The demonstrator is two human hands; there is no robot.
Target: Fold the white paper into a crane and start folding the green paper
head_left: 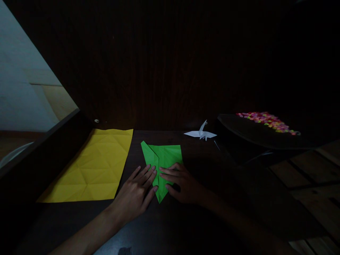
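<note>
A green paper [164, 156], folded into a kite-like shape with its point toward me, lies on the dark table [148, 226]. My left hand [136, 193] lies flat at its left edge, fingers spread and pressing on the fold. My right hand [180, 182] rests on the paper's right half, fingertips pointing left toward the centre crease. Neither hand lifts the paper; both press it down.
A creased yellow sheet [94, 168] lies flat to the left. A white paper crane [201, 133] stands behind the green paper. A dark tray [255, 136] with several bright coloured pieces [267, 120] sits at the right. A dark wooden wall rises behind.
</note>
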